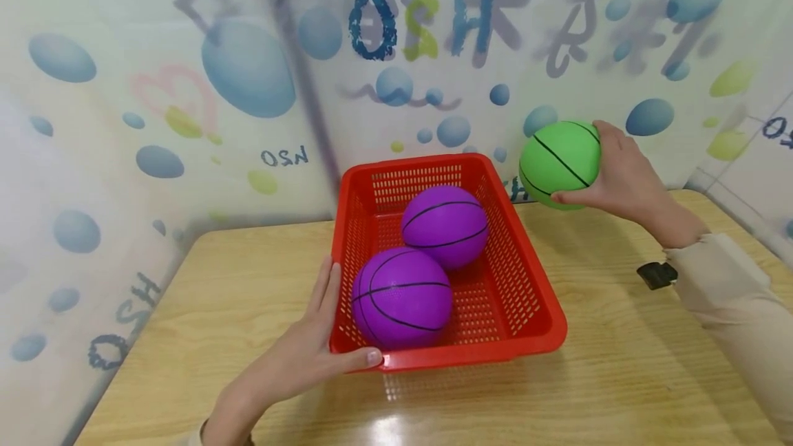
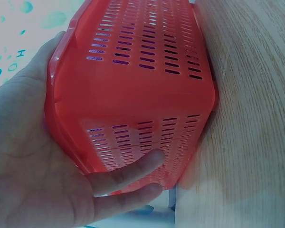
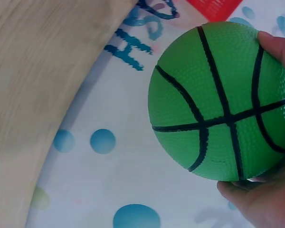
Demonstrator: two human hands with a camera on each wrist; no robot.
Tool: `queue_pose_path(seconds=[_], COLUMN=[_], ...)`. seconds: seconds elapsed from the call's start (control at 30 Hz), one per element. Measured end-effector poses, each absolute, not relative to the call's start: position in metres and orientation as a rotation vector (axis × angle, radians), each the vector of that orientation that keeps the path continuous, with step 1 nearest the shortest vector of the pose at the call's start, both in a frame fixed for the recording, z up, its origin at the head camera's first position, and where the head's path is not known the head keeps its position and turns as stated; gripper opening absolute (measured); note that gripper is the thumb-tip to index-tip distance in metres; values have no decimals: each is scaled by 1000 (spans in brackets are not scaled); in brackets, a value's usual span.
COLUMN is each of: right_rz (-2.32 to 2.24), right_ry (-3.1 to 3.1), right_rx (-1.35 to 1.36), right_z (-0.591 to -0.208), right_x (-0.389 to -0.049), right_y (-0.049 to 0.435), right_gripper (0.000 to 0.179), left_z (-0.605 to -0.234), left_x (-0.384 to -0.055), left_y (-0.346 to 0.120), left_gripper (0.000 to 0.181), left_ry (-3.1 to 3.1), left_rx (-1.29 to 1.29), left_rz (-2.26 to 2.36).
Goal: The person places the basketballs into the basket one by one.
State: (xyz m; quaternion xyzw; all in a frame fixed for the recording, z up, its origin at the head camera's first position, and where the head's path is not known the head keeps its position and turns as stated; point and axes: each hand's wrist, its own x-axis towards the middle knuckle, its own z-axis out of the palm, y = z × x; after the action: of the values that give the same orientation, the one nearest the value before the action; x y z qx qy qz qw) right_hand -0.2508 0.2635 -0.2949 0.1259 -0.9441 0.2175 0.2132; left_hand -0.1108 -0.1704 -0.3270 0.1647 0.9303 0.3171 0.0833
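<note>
A red plastic basket (image 1: 533, 343) with slotted walls stands on the table, and two purple balls with black lines lie inside it, one nearer purple ball (image 1: 403, 301) and one farther purple ball (image 1: 446, 226). My left hand (image 1: 303, 356) is spread around the basket's near left corner. Its thumb lies along the front rim, and straight fingers (image 2: 128, 173) touch the outer wall. To the right of the basket, my right hand (image 1: 626, 174) grips a green ball (image 1: 560, 160) with black lines, thumb below and fingers at its far side. The ball is held above the table's far edge.
The light wooden table (image 1: 248, 294) meets a pale curtain-like backdrop (image 1: 155, 177) with printed blue and green drops and lettering. A small black object (image 1: 657, 275) appears beside the right sleeve, over the table's right side.
</note>
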Motion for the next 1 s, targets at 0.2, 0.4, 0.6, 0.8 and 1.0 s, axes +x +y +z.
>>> queue_pose_path(seconds=[0.2, 0.4, 0.6, 0.8, 1.0], right_rz=[621, 680, 717, 753, 799], right_ry=[-2560, -2505, -2499, -2488, -2495], right_rx=[376, 401, 450, 504, 581], right_z=[-285, -274, -266, -261, -262], right_x=[-248, -248, -251, -263, -285], right_y=[256, 243, 225, 207, 186], right_gripper=[112, 112, 111, 109, 108], left_z=[-327, -327, -328, -328, -327], left_x=[-111, -111, -112, -112, -112], left_y=[-171, -172, -172, -171, -170], left_gripper=[109, 109, 110, 111, 111], left_ry=[2770, 2774, 2778, 2786, 2782], left_rx=[495, 499, 486, 491, 468], left_rz=[941, 937, 947, 953, 938])
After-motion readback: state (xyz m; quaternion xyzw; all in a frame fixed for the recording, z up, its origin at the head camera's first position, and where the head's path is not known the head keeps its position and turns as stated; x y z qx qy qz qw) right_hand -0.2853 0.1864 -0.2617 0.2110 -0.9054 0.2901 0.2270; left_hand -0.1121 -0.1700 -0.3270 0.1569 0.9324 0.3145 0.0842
